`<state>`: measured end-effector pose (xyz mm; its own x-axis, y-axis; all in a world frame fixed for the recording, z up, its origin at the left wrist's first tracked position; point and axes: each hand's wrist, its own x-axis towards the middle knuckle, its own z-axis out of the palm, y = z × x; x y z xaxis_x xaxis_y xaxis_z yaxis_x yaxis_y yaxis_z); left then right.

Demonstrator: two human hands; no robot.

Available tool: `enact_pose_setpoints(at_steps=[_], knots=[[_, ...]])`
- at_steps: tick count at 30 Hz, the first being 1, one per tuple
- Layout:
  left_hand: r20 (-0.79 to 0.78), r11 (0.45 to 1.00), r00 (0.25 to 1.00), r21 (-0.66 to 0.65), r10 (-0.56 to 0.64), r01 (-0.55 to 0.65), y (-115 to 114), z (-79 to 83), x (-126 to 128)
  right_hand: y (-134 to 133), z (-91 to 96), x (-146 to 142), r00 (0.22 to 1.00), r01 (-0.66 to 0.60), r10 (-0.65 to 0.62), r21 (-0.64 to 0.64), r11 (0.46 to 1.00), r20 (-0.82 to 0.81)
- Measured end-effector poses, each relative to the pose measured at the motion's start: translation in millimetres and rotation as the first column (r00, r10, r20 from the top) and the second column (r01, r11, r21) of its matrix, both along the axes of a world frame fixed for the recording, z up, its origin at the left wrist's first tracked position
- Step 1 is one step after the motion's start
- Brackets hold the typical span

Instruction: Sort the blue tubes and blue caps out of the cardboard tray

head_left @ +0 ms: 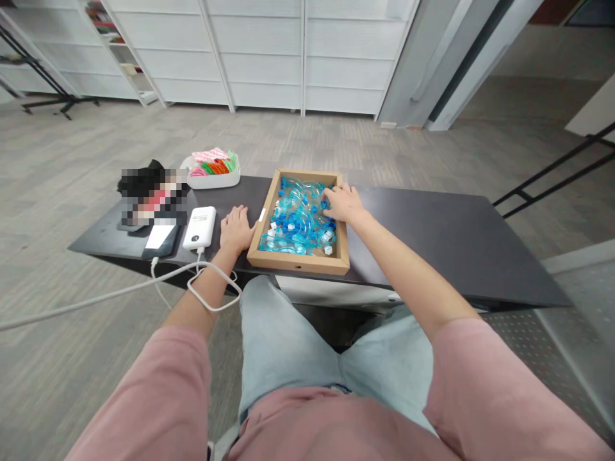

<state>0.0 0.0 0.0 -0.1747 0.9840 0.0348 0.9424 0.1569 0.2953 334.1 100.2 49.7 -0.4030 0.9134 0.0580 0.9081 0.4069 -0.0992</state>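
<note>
A shallow wooden tray [269, 211] stands on the dark table [432, 237], filled with several clear blue tubes and small blue and white caps [298, 221]. My right hand [342, 202] reaches into the tray's far right side, fingers curled down among the pieces; what they grip is hidden. My left hand [236, 228] lies on the table just left of the tray, fingers loosely curled, holding nothing, its thumb near the tray's left wall.
A white power bank [200, 227] with a white cable [120, 291] lies left of my left hand, beside a phone [161, 238]. A white bowl of colourful bands [214, 169] and a dark bundle [144, 182] sit at the table's back left.
</note>
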Motion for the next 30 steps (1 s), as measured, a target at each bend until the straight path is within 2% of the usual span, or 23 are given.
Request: enact_pose_setpoints(at_steps=[3,5,8,12,17,19,22,24,26,30], knots=[[-0.007,1.0,1.0,0.006,0.003,-0.003,0,-0.9,1,5,2.7,3,0.997,0.033,-0.032,0.014,0.999,-0.067],[-0.006,1.0,1.0,0.018,0.003,-0.003,0,-1.8,1,8,6.0,7,0.982,0.083,-0.081,0.004,0.997,-0.172],[-0.004,1.0,1.0,0.023,0.002,-0.002,0,-2.5,0,14,11.4,15,0.913,0.163,-0.162,-0.028,0.986,-0.373],[-0.002,1.0,1.0,0.03,0.001,-0.001,0,-3.1,0,22,15.5,32,0.76,0.231,-0.187,-0.011,0.973,-0.623],[0.016,0.999,1.0,0.049,0.005,-0.006,-1,-1.8,0,25,15.0,63,0.485,0.196,-0.185,-0.099,0.975,-0.855],[0.031,0.999,1.0,0.046,0.002,-0.004,-1,0.1,0,20,12.9,78,0.42,0.145,-0.159,-0.107,0.984,-0.893],[0.048,1.0,0.999,0.028,-0.004,0.003,-2,3.2,-1,3,6.4,104,0.368,0.109,-0.113,-0.078,0.991,-0.923],[0.047,1.0,0.999,0.018,-0.004,0.003,-1,5.0,-2,-14,0.3,125,0.355,0.121,-0.089,-0.048,0.991,-0.931],[0.036,1.0,0.999,0.01,0.006,-0.006,-1,6.5,-1,-35,-6.0,151,0.386,0.175,-0.092,-0.025,0.984,-0.918],[0.005,0.999,0.999,-0.015,0.033,-0.033,-1,6.6,-3,-76,-16.3,215,0.585,0.362,-0.194,0.04,0.931,-0.788]])
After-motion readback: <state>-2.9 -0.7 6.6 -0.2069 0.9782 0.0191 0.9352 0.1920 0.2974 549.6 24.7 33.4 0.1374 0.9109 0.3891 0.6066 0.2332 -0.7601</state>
